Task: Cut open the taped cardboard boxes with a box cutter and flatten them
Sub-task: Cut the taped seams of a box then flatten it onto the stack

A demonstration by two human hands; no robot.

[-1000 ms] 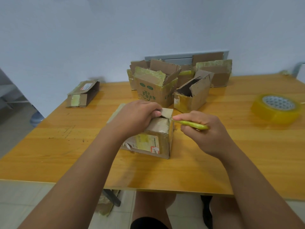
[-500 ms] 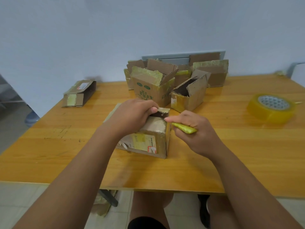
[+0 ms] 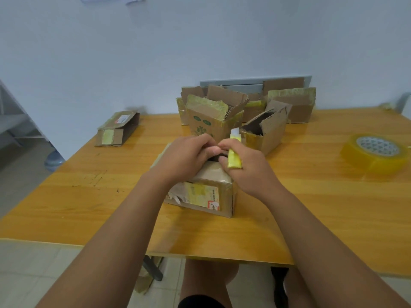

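A small taped cardboard box (image 3: 211, 192) with a yellow label sits in front of me on the wooden table (image 3: 311, 207). My left hand (image 3: 184, 158) grips the box's top flap at its far edge. My right hand (image 3: 246, 167) holds the yellow-green box cutter (image 3: 234, 155) between its fingers, the tool pointing away from me over the box top, while its fingertips meet the left hand's at a dark gap in the top. I cannot tell whether the blade is out.
Several opened boxes (image 3: 222, 116) stand crowded at the table's back middle. A flattened long box (image 3: 117, 130) lies at the back left. A roll of clear yellow tape (image 3: 375, 152) lies at the right. The table's near edge runs just above my knees.
My right hand has swung from the box's right side up over its top, turning the cutter to point away. Both hands now meet at the top flap.
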